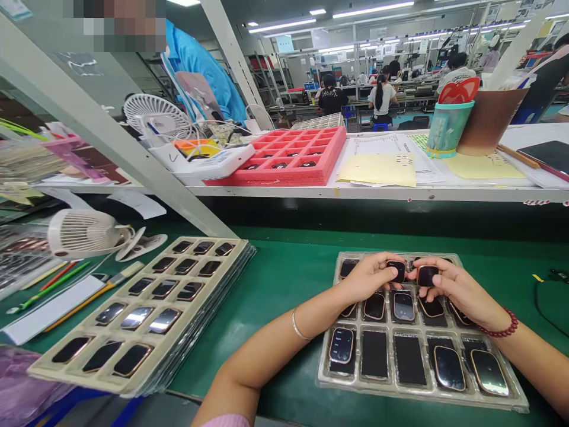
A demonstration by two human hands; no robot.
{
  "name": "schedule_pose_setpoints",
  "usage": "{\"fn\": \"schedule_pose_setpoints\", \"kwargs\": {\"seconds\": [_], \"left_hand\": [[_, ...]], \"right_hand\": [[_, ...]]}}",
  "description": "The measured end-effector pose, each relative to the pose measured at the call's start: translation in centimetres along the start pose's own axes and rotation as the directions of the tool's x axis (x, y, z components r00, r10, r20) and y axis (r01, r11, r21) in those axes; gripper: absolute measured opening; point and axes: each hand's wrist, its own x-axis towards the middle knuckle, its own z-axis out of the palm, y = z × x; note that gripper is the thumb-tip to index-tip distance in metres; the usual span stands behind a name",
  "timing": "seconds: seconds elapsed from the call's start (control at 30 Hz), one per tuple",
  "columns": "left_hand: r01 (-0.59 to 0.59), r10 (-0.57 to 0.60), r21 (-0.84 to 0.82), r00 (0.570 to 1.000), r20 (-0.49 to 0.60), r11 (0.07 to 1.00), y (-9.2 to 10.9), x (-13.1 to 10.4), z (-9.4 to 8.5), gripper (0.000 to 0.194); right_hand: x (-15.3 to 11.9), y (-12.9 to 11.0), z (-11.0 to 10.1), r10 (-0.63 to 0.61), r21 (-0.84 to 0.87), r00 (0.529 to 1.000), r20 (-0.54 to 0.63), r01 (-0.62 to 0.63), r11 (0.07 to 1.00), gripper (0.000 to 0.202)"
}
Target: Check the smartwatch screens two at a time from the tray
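Above the back part of a clear plastic tray (386,332), my left hand (371,276) pinches a dark-screened watch face (395,271) between thumb and fingers. Close beside it, my right hand (453,287) grips a second watch face (428,276) with a copper-coloured rim. The tray holds several watch faces; one at its front left (342,345) shows lit text. Two front-row pockets show only black lining. My forearms come in from the lower left and lower right.
At the left, a stack of beige trays (166,314) holds several watch faces. A small white fan (84,233), pens and a brush (128,271) lie beyond. A red foam tray (329,151) and cups (448,127) stand on the raised shelf. A blue-clothed person is behind it.
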Motion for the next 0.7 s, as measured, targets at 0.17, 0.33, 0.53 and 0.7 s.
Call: {"fn": "schedule_pose_setpoints", "kwargs": {"seconds": [0.17, 0.33, 0.53, 0.7], "left_hand": [[0.013, -0.013, 0.012, 1.0, -0.011, 1.0, 0.14, -0.03, 0.06, 0.032], [0.035, -0.035, -0.004, 0.999, -0.016, 0.999, 0.14, 0.07, 0.17, 0.043], [0.011, -0.011, -0.017, 1.0, -0.012, 1.0, -0.08, 0.18, 0.11, 0.045], [-0.015, 0.014, -0.021, 1.0, -0.013, 1.0, -0.29, 0.29, 0.13, 0.046]], "right_hand": [[0.07, 0.12, -0.03, 0.023, 0.016, 1.0, -0.006, -0.023, 1.0, 0.029], [0.19, 0.14, 0.13, 0.012, -0.011, 1.0, -0.019, -0.012, 1.0, 0.034], [0.26, 0.19, -0.31, 0.058, 0.105, 0.998, 0.0, -0.057, 0.993, 0.04], [0.19, -0.02, -0.57, 0.066, 0.166, 0.998, 0.019, -0.068, 0.984, 0.039]]}}
